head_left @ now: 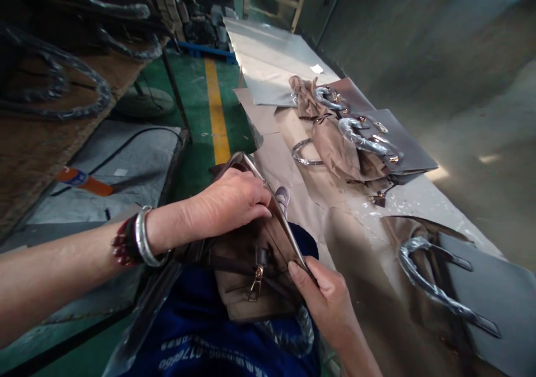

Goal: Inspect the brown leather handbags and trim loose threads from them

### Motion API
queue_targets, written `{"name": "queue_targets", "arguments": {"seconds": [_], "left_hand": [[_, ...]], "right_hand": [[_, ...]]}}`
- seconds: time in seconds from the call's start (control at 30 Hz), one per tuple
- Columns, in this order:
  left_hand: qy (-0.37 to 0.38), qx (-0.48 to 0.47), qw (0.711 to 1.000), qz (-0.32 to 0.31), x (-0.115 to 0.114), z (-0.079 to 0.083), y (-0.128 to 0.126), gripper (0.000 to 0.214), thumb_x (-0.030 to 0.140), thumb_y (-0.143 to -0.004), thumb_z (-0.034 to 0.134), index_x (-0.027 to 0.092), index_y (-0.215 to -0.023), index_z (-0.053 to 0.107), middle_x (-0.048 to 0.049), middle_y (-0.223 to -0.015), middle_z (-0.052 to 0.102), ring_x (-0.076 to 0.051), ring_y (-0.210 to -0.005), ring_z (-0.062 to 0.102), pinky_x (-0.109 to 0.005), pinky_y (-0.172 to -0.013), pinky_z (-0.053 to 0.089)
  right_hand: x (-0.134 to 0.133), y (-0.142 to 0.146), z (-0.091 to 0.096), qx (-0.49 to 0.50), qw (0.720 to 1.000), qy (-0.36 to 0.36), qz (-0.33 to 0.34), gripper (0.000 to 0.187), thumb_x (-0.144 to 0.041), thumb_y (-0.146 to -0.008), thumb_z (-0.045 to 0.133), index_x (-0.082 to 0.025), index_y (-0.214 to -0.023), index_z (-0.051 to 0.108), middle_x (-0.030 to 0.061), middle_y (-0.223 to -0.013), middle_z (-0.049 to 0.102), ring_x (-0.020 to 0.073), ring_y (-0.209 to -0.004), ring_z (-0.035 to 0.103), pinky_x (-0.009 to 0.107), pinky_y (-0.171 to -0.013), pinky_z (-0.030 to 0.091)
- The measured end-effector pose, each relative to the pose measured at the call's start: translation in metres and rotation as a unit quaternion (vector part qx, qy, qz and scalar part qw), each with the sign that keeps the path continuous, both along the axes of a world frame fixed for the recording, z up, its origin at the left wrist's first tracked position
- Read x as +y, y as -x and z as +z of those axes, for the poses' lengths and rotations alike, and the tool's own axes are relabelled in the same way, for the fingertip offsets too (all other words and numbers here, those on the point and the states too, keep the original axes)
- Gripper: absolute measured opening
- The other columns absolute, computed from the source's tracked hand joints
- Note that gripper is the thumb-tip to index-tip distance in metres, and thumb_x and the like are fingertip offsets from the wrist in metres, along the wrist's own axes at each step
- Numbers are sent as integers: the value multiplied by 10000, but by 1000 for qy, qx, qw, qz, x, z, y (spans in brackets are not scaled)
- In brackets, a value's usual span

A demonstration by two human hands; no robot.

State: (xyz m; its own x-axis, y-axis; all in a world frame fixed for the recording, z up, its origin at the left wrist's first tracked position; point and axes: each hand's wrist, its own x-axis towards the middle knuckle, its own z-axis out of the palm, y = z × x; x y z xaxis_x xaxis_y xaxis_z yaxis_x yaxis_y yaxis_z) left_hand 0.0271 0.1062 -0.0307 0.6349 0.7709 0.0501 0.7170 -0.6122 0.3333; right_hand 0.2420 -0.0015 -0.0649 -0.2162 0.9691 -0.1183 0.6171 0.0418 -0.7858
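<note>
A brown handbag (238, 304) rests on my lap over blue cloth, its lining and a gold zipper pull (256, 285) showing. My left hand (237, 201), with bracelets at the wrist, has its fingers curled over the near side of the bag's opening; the fingertips are partly hidden. My right hand (322, 287) pinches the bag's edge at the lower right, thumb on the inner side. Between both hands runs the straight rim of the bag. A plastic-wrapped handle (293, 335) hangs below the bag.
To the right, a paper-covered table (352, 243) holds several handbags with plastic-wrapped handles, one grey bag (502, 293) close by. A wooden bench (54, 142) at left carries more wrapped handles. Below it, an orange bottle (86, 180) lies on a grey sheet.
</note>
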Motion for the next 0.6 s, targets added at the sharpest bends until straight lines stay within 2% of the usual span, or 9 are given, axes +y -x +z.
{"name": "queue_targets", "arguments": {"seconds": [0.17, 0.33, 0.6], "left_hand": [[-37, -42, 998, 20, 1, -3, -4, 155, 314, -789, 627, 202, -693, 674, -45, -987, 590, -236, -971, 453, -385, -809, 338], [-25, -47, 998, 17, 3, -5, -6, 160, 287, -796, 625, 196, -673, 672, -14, -1179, 579, -262, -1056, 390, -434, -870, 284], [-5, -30, 999, 9, 7, -6, -11, 186, 278, -798, 616, 170, -649, 641, 22, -1194, 603, -254, -1037, 388, -406, -825, 265]], "right_hand": [[0, -1, 0, -15, 1000, -8, 3, 339, -355, -880, 450, -197, -591, 372, -56, -544, 326, 84, -504, 345, 194, -468, 300], [2, 1, 3, -16, 1000, -7, 17, 329, -346, -883, 447, -201, -596, 377, -52, -550, 348, 87, -504, 350, 197, -462, 301], [2, -4, 0, -40, 999, 25, 15, 330, -396, -884, 433, -188, -628, 444, -50, -562, 340, 92, -522, 358, 196, -482, 320]]}}
